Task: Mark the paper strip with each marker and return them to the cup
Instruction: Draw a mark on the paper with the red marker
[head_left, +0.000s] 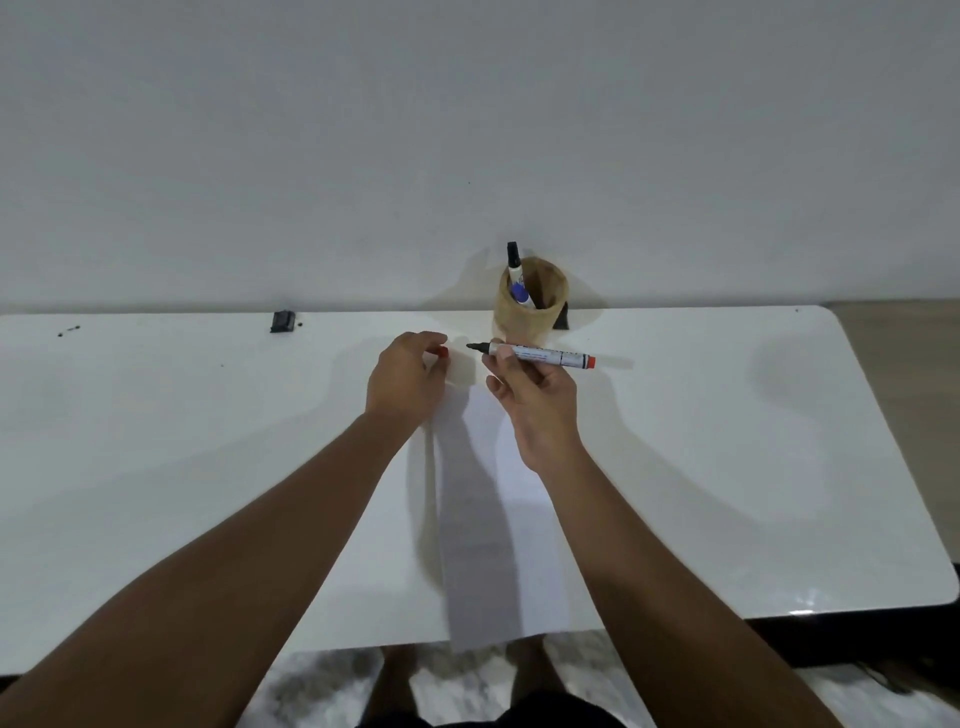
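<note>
My right hand holds an uncapped red marker level above the table, its dark tip pointing left. My left hand is closed around the marker's red cap, a little left of the tip. A long white paper strip lies on the table beneath both hands and overhangs the near edge. Behind the hands stands a tan cup with a black marker and a blue marker in it.
The white table ends at a plain wall close behind the cup. A small black object sits at the back left, with a few dark specks farther left. A dark piece shows beside the cup.
</note>
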